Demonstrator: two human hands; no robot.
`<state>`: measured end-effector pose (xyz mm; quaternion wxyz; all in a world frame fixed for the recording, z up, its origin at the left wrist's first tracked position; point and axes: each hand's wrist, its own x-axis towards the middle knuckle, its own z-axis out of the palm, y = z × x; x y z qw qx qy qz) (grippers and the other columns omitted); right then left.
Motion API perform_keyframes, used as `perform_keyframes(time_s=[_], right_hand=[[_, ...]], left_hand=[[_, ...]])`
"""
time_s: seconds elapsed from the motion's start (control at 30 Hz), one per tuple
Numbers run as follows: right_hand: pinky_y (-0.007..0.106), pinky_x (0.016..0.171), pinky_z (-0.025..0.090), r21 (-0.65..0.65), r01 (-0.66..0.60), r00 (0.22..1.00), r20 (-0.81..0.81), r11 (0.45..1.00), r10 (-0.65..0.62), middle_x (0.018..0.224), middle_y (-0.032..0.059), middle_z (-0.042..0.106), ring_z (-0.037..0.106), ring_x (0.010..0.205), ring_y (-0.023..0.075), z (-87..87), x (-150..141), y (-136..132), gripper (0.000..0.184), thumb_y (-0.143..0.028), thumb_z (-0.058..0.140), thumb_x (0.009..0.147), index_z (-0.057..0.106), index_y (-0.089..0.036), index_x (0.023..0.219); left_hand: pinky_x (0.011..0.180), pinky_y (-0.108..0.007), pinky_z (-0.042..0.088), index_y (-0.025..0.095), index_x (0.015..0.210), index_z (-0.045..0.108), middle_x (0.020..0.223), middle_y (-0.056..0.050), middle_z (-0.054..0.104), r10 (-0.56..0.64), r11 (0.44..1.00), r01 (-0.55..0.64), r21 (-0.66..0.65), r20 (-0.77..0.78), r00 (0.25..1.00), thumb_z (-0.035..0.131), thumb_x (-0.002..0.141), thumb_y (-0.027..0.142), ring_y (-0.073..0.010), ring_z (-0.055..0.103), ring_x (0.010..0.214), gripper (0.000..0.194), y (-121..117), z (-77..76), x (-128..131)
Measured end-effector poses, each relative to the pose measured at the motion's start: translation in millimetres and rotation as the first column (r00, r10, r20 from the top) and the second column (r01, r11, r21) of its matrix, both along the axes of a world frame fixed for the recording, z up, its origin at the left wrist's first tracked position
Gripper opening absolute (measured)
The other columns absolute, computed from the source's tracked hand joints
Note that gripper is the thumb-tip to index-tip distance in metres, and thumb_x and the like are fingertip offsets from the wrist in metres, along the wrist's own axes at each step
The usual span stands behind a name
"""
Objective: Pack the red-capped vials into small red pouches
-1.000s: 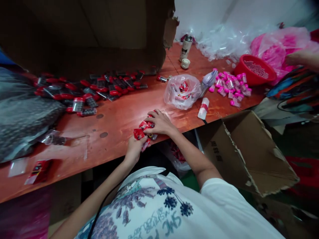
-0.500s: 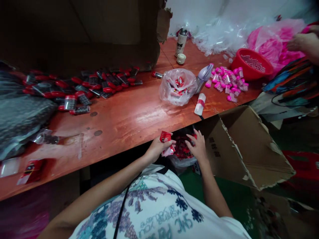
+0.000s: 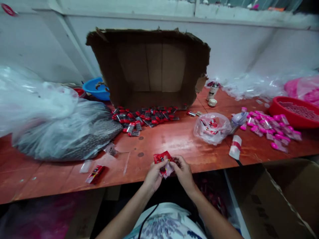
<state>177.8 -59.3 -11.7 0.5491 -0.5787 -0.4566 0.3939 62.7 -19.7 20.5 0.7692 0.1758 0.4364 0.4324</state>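
Note:
Over the table's front edge, my left hand [image 3: 154, 176] grips a small red printed packet [image 3: 163, 159] between thumb and fingers. My right hand [image 3: 183, 171] is closed at the packet's right edge, thumb and fingertips pinching its pale part. Whether it is one packet or several in a stack I cannot tell. Beyond my hands, small clear containers with red caps and dark contents [image 3: 149, 116] lie heaped before the cardboard box. To the left on the table rests a stack of red printed packets [image 3: 96, 174].
An open cardboard box [image 3: 154, 66] lies on its side at the back of the red-brown table [image 3: 164, 136]. A large bag of dark beads [image 3: 82, 132] is at left. Right are a plastic bag [image 3: 213, 132], a white roll [image 3: 235, 147], pink-capped containers [image 3: 269, 124] and a red basin [image 3: 294, 116].
My view has swung up and left. My right hand has left the bag of red items below the table edge and come to the packet in my left hand.

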Motion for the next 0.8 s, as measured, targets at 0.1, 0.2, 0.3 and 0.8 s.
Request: perform_keyframes(time_s=[0.1, 0.2, 0.3, 0.8], right_hand=[[0.028, 0.069, 0.051, 0.033, -0.145, 0.985, 0.098, 0.989, 0.141, 0.086, 0.0007, 0.069, 0.065, 0.078, 0.0177, 3.1, -21.2, 16.6, 0.014, -0.029, 0.053, 0.087, 0.064, -0.024, 0.095], [0.026, 0.068, 0.05, 0.05, -0.295, 0.926, 0.263, 0.954, 0.272, 0.083, -0.0006, 0.068, 0.064, 0.074, 0.016, 5.7, -30.8, 45.0, 0.019, -0.031, 0.048, 0.09, 0.065, -0.025, 0.098], [0.03, 0.078, 0.049, 0.082, -0.301, 0.852, 0.471, 0.95, 0.229, 0.091, 0.003, 0.066, 0.062, 0.084, 0.0172, 13.4, -17.9, 106.2, 0.026, -0.037, 0.053, 0.089, 0.064, -0.024, 0.108], [0.054, 0.106, 0.022, -0.252, -0.19, 0.415, 0.855, 0.949, 0.311, 0.151, -0.0012, 0.031, 0.024, 0.135, 0.0356, 13.4, 9.9, 278.9, 0.069, -0.071, 0.057, 0.071, 0.046, -0.042, 0.133]], left_hand=[[0.057, -0.026, 0.054, 0.011, 0.072, 0.069, 0.066, -0.005, 0.071, 0.113, 0.994, -0.113, 0.008, -0.027, 0.993, 0.081, 0.055, 0.013, -0.0169, 0.066, 0.056, 0.021, 8.1, -3.0, -29.4], [0.06, -0.028, 0.057, 0.011, 0.072, 0.068, 0.067, -0.006, 0.071, 0.214, 0.976, -0.216, -0.038, -0.06, 0.975, 0.076, 0.059, 0.005, -0.0183, 0.068, 0.059, 0.016, 14.9, -9.1, -55.0], [0.061, -0.032, 0.059, 0.013, 0.074, 0.067, 0.069, -0.006, 0.072, 0.244, 0.953, -0.257, -0.158, -0.098, 0.965, 0.069, 0.066, 0.001, -0.0193, 0.069, 0.062, 0.015, 19.9, -15.8, -75.0], [0.057, -0.032, 0.059, 0.013, 0.072, 0.067, 0.067, -0.008, 0.072, 0.18, 0.932, -0.214, -0.291, -0.14, 0.974, 0.07, 0.066, 0.003, -0.0208, 0.069, 0.057, 0.012, 31.4, -30.5, -91.1]])
